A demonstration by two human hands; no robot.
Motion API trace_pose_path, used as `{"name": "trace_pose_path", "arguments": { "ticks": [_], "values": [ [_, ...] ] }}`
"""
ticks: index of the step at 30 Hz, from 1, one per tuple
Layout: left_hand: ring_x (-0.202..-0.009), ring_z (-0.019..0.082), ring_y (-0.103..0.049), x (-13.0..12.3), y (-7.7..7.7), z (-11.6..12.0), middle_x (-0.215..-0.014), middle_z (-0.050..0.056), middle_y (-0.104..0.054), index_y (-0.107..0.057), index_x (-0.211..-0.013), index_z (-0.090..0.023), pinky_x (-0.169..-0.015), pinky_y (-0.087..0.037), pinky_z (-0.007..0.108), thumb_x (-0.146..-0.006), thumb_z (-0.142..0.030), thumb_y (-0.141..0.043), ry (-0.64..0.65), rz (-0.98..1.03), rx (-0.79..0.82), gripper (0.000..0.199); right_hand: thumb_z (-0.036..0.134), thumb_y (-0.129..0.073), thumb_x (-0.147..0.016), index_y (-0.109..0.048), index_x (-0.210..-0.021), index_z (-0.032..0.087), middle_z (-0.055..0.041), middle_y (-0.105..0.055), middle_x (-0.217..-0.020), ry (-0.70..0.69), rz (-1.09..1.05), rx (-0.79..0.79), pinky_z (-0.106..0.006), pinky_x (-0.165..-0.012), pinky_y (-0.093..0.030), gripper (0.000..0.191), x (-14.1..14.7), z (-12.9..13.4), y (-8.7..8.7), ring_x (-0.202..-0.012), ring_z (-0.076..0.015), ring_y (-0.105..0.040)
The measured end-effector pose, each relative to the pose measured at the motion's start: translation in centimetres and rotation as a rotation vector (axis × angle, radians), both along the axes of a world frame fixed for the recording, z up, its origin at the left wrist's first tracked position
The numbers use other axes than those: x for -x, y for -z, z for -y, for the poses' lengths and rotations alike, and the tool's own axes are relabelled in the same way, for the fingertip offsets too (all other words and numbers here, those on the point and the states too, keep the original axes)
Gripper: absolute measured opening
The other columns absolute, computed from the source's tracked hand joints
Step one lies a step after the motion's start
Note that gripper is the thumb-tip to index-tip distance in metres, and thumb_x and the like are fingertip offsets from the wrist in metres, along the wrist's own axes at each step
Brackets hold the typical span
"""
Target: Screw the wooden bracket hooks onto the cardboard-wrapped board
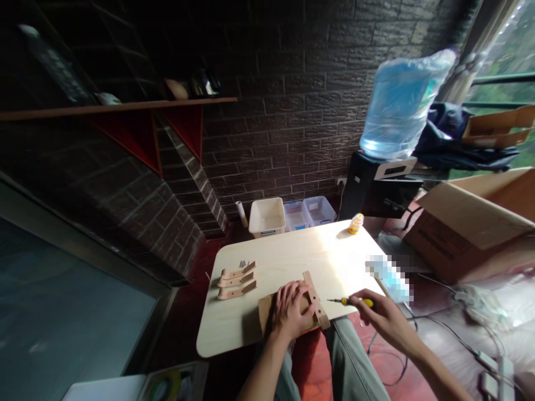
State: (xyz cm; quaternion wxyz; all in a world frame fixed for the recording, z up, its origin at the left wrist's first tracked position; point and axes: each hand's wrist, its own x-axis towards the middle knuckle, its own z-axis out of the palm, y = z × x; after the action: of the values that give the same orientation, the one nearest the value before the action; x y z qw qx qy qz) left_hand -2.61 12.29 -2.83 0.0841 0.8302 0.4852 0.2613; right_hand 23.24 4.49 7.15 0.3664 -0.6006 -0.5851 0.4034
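My left hand [291,312] grips a wooden box [264,314] at the table's front edge, its fingers over the top and its thumb by a wooden strip [316,303]. The strip has dark holes and a short block at its near end, and sits against the box's right side. In my right hand [382,312] is a screwdriver [345,301] with a yellow and black handle. Its tip points left at the strip, a small gap away. At the table's left lie several similar wooden pieces [237,279] with a small pile of screws [243,264] behind them.
A small orange-capped bottle [355,224] stands on the pale table [292,250] at the back right. Plastic bins [267,216] line the wall behind. Right of the table are a water dispenser [371,184], a large cardboard box [463,228] and floor cables [451,331].
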Motion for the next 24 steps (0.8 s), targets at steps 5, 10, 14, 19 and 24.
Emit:
{"name": "trace_pose_path", "arguments": {
  "ticks": [5, 10, 14, 19, 24],
  "values": [
    [-0.135, 0.027, -0.044, -0.3, -0.8, -0.2, -0.144, 0.003, -0.054, -0.053, -0.138, -0.034, -0.118, -0.029, 0.048, -0.093, -0.042, -0.057, 0.021, -0.091, 0.045, 0.046, 0.059, -0.073, -0.078, -0.074, -0.104, 0.018, 0.0016, -0.057, -0.059, 0.407, -0.635, 0.153, -0.024, -0.047, -0.034, 0.049, -1.3, 5.1, 7.8, -0.051, -0.0129, -0.050],
    [-0.137, 0.030, -0.041, -1.7, -1.4, 0.4, -0.152, 0.003, -0.046, -0.040, -0.150, -0.040, -0.114, -0.034, 0.051, -0.094, -0.043, -0.054, -0.088, -0.176, 0.136, 0.058, 0.049, -0.085, -0.068, -0.074, -0.103, 0.021, -0.0064, -0.072, -0.085, 0.489, -0.975, 0.262, -0.026, -0.053, -0.042, 0.046, -1.2, 6.6, 11.4, -0.070, -0.0201, -0.065],
    [-0.136, 0.036, -0.043, -2.6, -1.8, 1.7, -0.156, 0.006, -0.042, -0.027, -0.156, -0.040, -0.106, -0.040, 0.053, -0.094, -0.039, -0.051, -0.284, -0.221, 0.255, 0.067, 0.047, -0.087, -0.065, -0.075, -0.099, 0.022, -0.0053, -0.072, -0.085, 0.427, -1.026, 0.316, -0.024, -0.051, -0.041, 0.045, -1.3, 6.4, 11.5, -0.068, -0.0184, -0.065],
    [-0.122, 0.034, -0.056, -2.5, -3.2, 3.0, -0.157, 0.013, -0.038, -0.015, -0.160, -0.034, -0.098, -0.046, 0.046, -0.092, -0.040, -0.052, -0.361, -0.282, 0.396, 0.078, 0.050, -0.087, -0.066, -0.076, -0.100, 0.021, -0.0043, -0.071, -0.083, 0.330, -1.022, 0.321, -0.023, -0.053, -0.041, 0.046, -1.0, 6.6, 10.4, -0.068, -0.0161, -0.064],
    [-0.121, 0.038, -0.059, -3.6, -5.2, 2.8, -0.153, 0.018, -0.041, -0.018, -0.159, -0.035, -0.098, -0.045, 0.049, -0.091, -0.045, -0.054, -0.384, -0.360, 0.529, 0.078, 0.052, -0.088, -0.064, -0.075, -0.097, 0.021, -0.0027, -0.070, -0.077, 0.289, -1.074, 0.358, -0.023, -0.054, -0.041, 0.047, -0.6, 7.3, 10.4, -0.065, -0.0151, -0.064]
  ]
}}
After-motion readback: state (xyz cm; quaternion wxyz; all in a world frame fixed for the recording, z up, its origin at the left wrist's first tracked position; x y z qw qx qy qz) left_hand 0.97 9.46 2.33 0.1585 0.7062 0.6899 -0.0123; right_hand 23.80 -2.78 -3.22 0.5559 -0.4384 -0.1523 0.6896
